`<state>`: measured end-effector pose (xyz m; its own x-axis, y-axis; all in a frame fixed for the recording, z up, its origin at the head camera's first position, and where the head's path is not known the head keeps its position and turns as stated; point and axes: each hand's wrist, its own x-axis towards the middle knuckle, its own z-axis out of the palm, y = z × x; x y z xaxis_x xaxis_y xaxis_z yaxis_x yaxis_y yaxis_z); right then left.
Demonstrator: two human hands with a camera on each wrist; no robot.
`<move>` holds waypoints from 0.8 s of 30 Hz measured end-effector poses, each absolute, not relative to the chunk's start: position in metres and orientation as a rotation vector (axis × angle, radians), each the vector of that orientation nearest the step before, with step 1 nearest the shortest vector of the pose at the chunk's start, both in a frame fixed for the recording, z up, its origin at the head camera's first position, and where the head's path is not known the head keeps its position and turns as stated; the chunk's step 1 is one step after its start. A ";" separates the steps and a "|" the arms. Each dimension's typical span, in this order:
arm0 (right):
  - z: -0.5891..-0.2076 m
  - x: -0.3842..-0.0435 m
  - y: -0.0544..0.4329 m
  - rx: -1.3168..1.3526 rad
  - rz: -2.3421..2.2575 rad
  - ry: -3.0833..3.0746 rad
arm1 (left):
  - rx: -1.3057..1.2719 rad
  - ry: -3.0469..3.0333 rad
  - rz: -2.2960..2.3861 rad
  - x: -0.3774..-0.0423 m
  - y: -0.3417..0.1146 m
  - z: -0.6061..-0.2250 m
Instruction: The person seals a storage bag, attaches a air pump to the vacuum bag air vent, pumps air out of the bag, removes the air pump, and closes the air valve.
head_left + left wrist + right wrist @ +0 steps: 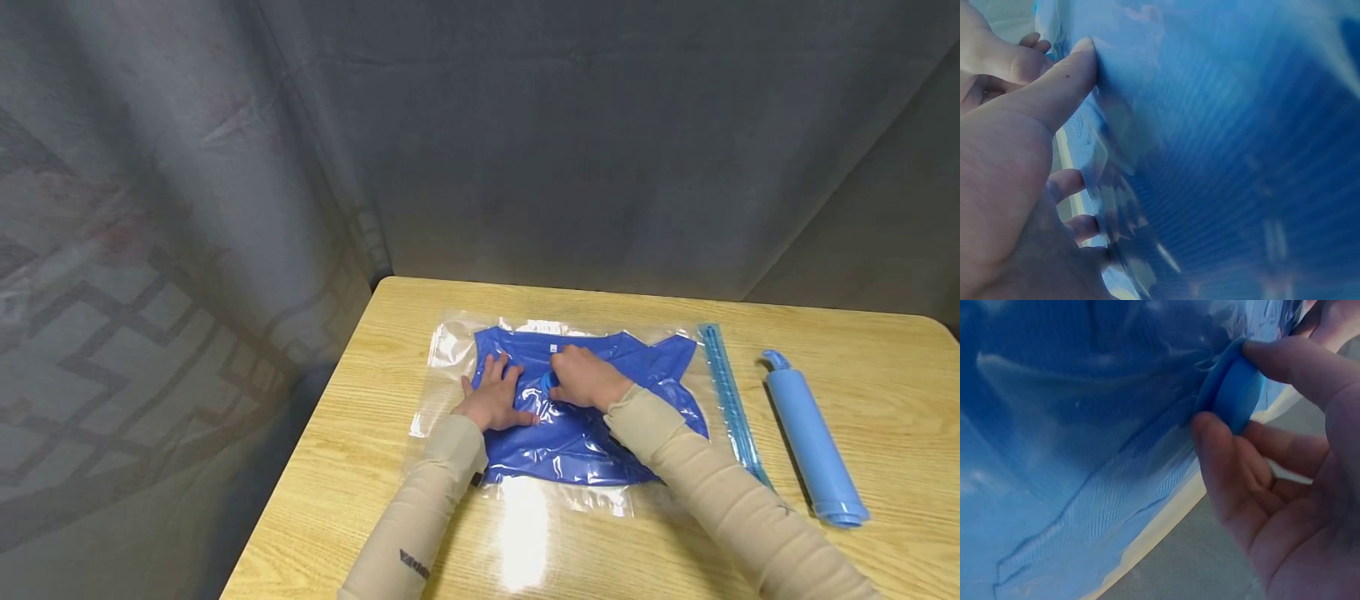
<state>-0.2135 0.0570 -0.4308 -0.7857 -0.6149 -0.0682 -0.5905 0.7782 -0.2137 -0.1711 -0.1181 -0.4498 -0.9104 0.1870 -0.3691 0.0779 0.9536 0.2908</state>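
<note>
A clear vacuum storage bag (pixel 450 346) lies flat on the table with a folded blue garment (pixel 517 454) inside. My left hand (pixel 495 400) rests on the bag's left part, fingers spread and thumb stretched toward the middle. In the left wrist view its thumb (pixel 1054 87) lies along the plastic. My right hand (pixel 588 379) is at the middle of the bag, gripping a round blue valve cap (pixel 1238 390). In the right wrist view, thumb and fingers pinch the cap's rim from opposite sides.
A light blue hand pump (pixel 813 442) lies right of the bag on the wooden table (pixel 337 433). The bag's teal zip strip (pixel 731 400) runs along its right edge. Behind and left of the table hangs a grey curtain (pixel 525 150).
</note>
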 end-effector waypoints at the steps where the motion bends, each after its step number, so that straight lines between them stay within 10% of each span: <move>1: -0.431 -0.213 0.056 -0.954 -0.276 2.845 | 0.194 2.706 0.379 -0.171 -0.118 -0.450; 24: -0.430 -0.203 0.044 -0.741 -0.164 2.915 | 0.201 2.710 0.376 -0.172 -0.119 -0.451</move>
<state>-0.2034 0.0438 -0.4300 -0.8712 -0.4811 -0.0981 -0.4670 0.8736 -0.1369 -0.1716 -0.1192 -0.4512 -0.9116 0.1921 -0.3635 0.0860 0.9537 0.2883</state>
